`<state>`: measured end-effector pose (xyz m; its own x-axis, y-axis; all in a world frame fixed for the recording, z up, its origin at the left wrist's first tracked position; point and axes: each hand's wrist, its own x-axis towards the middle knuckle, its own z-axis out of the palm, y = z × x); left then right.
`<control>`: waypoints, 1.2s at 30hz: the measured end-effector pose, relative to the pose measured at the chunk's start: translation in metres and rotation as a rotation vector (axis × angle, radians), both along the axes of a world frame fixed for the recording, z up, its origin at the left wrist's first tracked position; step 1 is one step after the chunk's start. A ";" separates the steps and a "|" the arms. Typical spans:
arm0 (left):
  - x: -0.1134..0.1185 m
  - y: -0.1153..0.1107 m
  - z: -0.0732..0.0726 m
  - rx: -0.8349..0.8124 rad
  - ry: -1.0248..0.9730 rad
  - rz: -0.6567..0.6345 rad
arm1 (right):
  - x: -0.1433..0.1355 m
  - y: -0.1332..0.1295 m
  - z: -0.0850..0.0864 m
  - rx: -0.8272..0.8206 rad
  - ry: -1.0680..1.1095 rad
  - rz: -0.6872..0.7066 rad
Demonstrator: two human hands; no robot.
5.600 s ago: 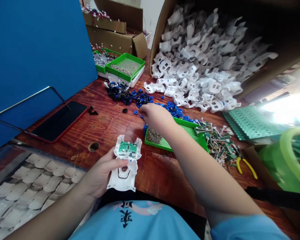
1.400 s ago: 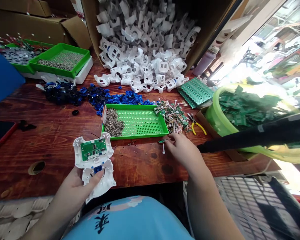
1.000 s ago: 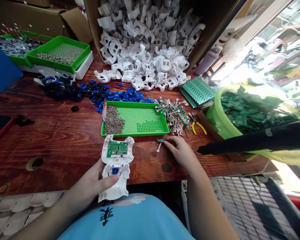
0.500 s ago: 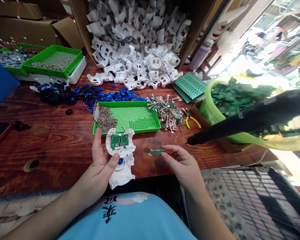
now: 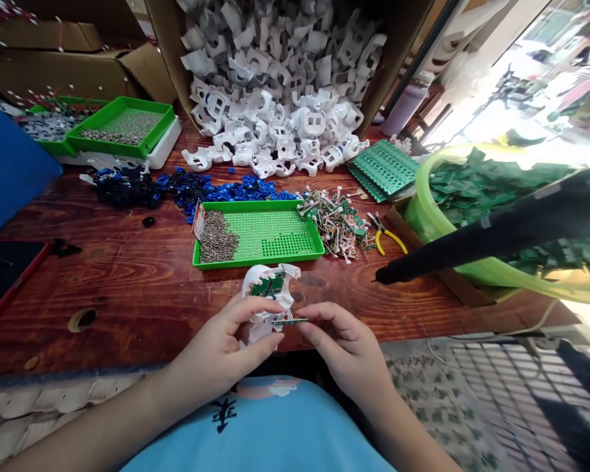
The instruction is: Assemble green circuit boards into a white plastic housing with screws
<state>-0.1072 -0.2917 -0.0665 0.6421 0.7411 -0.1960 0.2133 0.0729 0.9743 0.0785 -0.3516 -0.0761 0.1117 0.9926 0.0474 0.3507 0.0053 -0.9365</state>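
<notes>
My left hand point(image 5: 248, 334) is closed around a white plastic housing point(image 5: 255, 278), tilted above the table's front edge. A green circuit board point(image 5: 270, 284) sits inside the housing's upper part; its lower part is mostly behind my fingers. Between thumb and fingertips, my right hand point(image 5: 341, 334) pinches a small narrow circuit board point(image 5: 292, 321) by its right end. That small board is seen nearly edge-on, its left end close to my left fingertips and the housing. Whether it touches the housing I cannot tell.
A green tray point(image 5: 275, 261) of small screws lies ahead, with loose small boards point(image 5: 341, 223) and yellow-handled pliers point(image 5: 392, 240) to its right. White housings point(image 5: 285, 131) fill a box behind blue parts point(image 5: 246, 190). A black tool point(image 5: 452, 246) juts in from the right before a yellow-green basket point(image 5: 423, 196).
The housing has moved right and tilted, and my left fingers have closed in over its lower part. The small board in my right hand has come left to the housing and turned edge-on.
</notes>
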 end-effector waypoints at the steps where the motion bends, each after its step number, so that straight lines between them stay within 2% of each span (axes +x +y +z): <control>1: 0.000 0.001 0.000 0.031 0.021 0.002 | -0.001 0.000 0.000 0.000 0.003 0.008; 11: -0.002 -0.002 -0.006 0.045 0.170 0.046 | -0.006 0.003 0.002 0.091 -0.069 0.049; 15: 0.000 0.002 -0.003 -0.118 0.154 0.034 | -0.007 0.005 0.006 0.073 -0.086 0.085; 17: 0.001 0.005 -0.002 -0.233 0.073 0.049 | -0.007 0.005 0.008 0.079 -0.119 0.102; 19: -0.001 0.008 -0.001 -0.358 -0.088 0.070 | -0.005 0.005 0.010 0.088 -0.118 0.074; 21: -0.004 0.009 -0.003 -0.465 -0.262 0.079 | -0.001 0.002 0.012 0.108 -0.065 -0.031; 23: -0.010 0.010 -0.006 -0.503 -0.379 0.068 | 0.004 -0.004 0.017 0.132 0.002 -0.136; 25: -0.015 0.009 -0.009 -0.503 -0.465 0.060 | 0.010 -0.010 0.025 0.107 0.078 -0.145; 29: -0.020 0.007 -0.016 -0.476 -0.523 0.101 | 0.014 -0.015 0.039 -0.116 0.217 0.094; 31: -0.022 0.004 -0.017 -0.432 -0.527 0.152 | 0.011 -0.011 0.038 -0.155 0.250 0.128; 33: -0.025 0.002 -0.020 -0.368 -0.531 0.188 | 0.008 -0.004 0.029 -0.129 0.294 0.044; 36: -0.034 -0.002 -0.028 -0.242 -0.446 0.208 | 0.005 0.009 0.013 -0.089 0.414 -0.160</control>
